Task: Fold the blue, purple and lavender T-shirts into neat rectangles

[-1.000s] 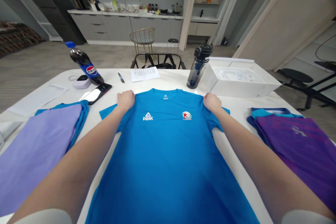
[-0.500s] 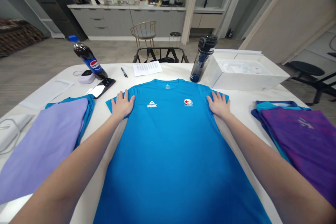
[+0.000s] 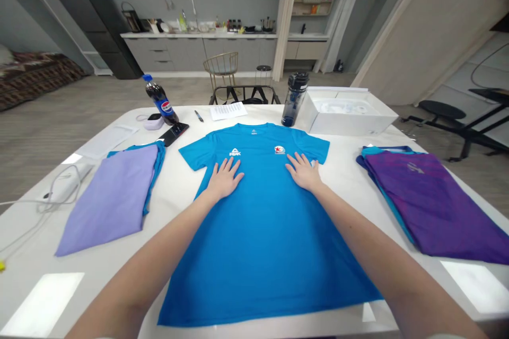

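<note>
A blue short-sleeved T-shirt lies spread flat, front side up, on the white table, its collar at the far side and its hem near me. White lettering and a small round badge show on its chest. My left hand rests flat on the chest below the lettering, fingers spread. On the other side my right hand lies palm down just below the badge, its fingers apart too. Neither hand grips the cloth.
Folded lilac and blue clothes lie at left, a purple and blue pile at right. Along the far side stand a cola bottle, a phone, a pen, a paper sheet, a water bottle and a white box.
Both hands have moved from the sleeves inward and toward me onto the shirt's chest. The view has tilted and drawn back, so the hem now shows.
</note>
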Motion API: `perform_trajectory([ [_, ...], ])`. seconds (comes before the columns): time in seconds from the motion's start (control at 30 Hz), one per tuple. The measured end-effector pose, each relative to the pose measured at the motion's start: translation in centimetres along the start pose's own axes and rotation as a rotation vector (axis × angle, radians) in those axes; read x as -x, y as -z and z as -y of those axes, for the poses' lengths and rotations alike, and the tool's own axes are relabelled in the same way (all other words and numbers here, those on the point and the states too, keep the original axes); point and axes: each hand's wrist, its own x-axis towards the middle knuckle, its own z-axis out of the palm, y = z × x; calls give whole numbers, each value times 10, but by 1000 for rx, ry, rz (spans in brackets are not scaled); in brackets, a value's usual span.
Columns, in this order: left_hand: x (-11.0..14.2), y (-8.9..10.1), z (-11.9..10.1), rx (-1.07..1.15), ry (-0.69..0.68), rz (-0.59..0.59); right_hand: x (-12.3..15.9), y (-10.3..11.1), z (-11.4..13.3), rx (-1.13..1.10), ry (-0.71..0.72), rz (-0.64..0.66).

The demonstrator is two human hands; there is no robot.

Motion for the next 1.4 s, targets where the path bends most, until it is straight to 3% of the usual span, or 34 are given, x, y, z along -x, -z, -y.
perform_trajectory([
  [0.2,43,-2,6,-10,43,-59,38,10,-42,49,-232,-63],
  [0.27,55,-2,-1,-5,38,-86,53,13,-31,98,-188,-136],
  [0.33,66,-4,-14,10,21,-93,70,11,-6,104,-41,-162],
  [0.43,81,-6,-34,28,30,-68,96,2,38,26,165,-47],
  [0.53,94,-7,-45,29,46,-57,118,-7,64,-12,203,4],
  [0.97,172,-8,-74,-3,-15,-56,205,-11,61,32,88,22],
  [1.07,176,-5,-78,9,-56,-50,213,-3,60,16,87,35],
  [1.2,158,0,-87,13,-191,-66,196,12,68,19,282,-10],
  [1.3,150,0,-92,31,-204,-32,188,13,73,-1,355,61],
  [1.4,162,-1,-95,56,-214,-20,202,8,72,-27,371,120],
])
